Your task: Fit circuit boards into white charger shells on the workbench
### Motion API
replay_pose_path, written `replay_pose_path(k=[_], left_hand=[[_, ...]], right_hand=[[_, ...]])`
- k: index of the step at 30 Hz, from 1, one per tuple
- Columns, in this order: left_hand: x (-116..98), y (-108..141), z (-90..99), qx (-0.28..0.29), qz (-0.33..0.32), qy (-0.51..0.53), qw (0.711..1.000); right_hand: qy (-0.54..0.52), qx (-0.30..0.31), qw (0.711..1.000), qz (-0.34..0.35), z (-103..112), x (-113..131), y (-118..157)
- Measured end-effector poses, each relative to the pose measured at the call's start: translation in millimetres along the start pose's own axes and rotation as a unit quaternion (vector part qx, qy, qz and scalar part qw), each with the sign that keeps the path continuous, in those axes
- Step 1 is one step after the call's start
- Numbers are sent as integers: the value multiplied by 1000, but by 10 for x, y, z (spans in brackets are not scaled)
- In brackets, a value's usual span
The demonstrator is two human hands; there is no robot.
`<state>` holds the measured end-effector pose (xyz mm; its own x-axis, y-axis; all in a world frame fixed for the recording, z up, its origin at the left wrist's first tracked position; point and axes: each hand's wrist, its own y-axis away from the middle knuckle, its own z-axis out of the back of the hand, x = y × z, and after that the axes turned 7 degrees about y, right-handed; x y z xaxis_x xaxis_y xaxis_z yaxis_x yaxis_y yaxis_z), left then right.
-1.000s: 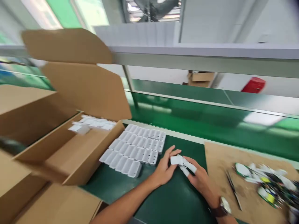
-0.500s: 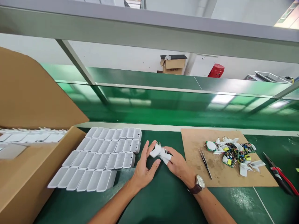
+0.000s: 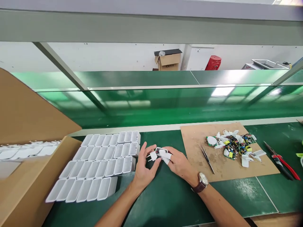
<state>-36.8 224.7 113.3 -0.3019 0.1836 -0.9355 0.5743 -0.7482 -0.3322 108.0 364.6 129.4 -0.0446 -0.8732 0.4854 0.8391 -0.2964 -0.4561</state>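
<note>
Near the middle of the green table, both hands meet around a small white plastic housing [image 3: 162, 150] with dark electronic parts showing inside. My left hand [image 3: 145, 170] has its thumb and fingers at the left side of it, on a small white piece with metal pins [image 3: 153, 156]. My right hand [image 3: 181, 164] wraps round the housing from the right, and white coverings show on its fingertips. A wristwatch [image 3: 203, 178] is on the right wrist. Rows of open white plastic housings [image 3: 94, 170] stand to the left of the hands.
At the far left is an open cardboard box [image 3: 38, 170] holding white parts. On the right, a brown board [image 3: 196, 157] bears tweezers [image 3: 207, 158] and a pile of circuit boards [image 3: 233, 146]. Red-and-black pliers [image 3: 281, 160] lie beyond it. A metal frame bar [image 3: 151, 28] crosses above.
The white piece with pins has turned, and the open housing with its inner parts now shows between the hands. The camera view has shifted slightly.
</note>
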Motion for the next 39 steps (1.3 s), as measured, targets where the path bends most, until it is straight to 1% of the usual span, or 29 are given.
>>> replay_pose_path(k=[2, 4, 7, 9, 13, 16, 19, 21, 26, 32, 34, 36, 37, 38, 39], left_hand=[[38, 3, -5, -14, 28, -21, 999], [70, 14, -4, -13, 42, -35, 998], [92, 25, -4, -13, 42, -51, 998], [97, 26, -7, -13, 44, -60, 997], [100, 22, -12, -10, 52, -66, 996], [96, 15, -11, -8, 58, -67, 996], [87, 2, -11, -6, 50, -61, 997], [81, -5, -11, -2, 47, -57, 997], [50, -7, -3, -1, 61, -58, 996], [39, 12, -3, -2, 63, -32, 998], [50, 14, -9, 5, 65, -20, 998], [59, 8, -17, 11, 62, -9, 998], [58, 4, -22, 13, 54, -3, 998], [54, 0, -29, 13, 42, 5, 999], [46, -2, -38, 9, 27, 13, 999]], right_hand=[[6, -17, 1000, -22, -15, 3, 16], [12, -23, 999, -31, -15, 8, 24], [5, -6, 1000, -24, 9, 24, 7], [3, 7, 999, -33, 23, 42, -20], [35, 26, 999, -16, 34, 59, -67], [-1, 27, 999, -35, 64, 23, -65], [-55, 3, 997, -58, 107, -29, -39], [-56, 1, 997, -48, 114, -45, -23], [2, 24, 1000, -19, 38, -13, -15], [12, -6, 1000, -20, 2, -21, 8], [-16, -9, 999, -26, -5, -34, 10], [-88, -28, 993, -70, -22, -35, -6], [-146, -41, 982, -109, -33, -29, -21], [-216, -49, 963, -156, -43, -18, -38], [-294, -49, 932, -206, -53, -3, -55]])
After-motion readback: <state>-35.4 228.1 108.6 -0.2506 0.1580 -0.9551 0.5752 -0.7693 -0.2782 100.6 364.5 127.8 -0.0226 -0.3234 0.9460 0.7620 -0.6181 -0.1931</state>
